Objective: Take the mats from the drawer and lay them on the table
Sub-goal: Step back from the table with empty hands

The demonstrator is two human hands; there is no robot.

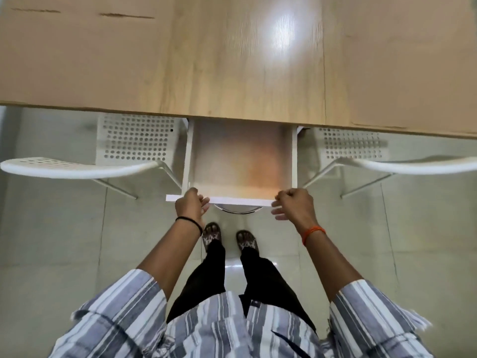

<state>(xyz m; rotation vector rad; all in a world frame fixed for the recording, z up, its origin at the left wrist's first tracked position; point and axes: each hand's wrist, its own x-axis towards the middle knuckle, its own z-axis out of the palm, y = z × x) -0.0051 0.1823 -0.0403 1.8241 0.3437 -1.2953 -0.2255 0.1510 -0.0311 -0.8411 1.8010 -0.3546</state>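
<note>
A white drawer (188,156) stands pulled out from under the wooden table (232,60). Its inside is blurred, showing a greyish sheet with an orange-brown patch (242,161); I cannot tell whether that is mats. My left hand (189,206) grips the left end of the drawer's white front panel (240,201). My right hand (294,204) holds the right end of the same panel, with the fingers curled over its edge. A curved metal handle (237,210) shows under the panel between my hands.
Two white perforated chairs stand tucked under the table, one on the left (134,143) and one on the right (353,148). Their curved backrests reach out towards me on both sides. My feet (229,239) stand on the pale tiled floor just below the drawer.
</note>
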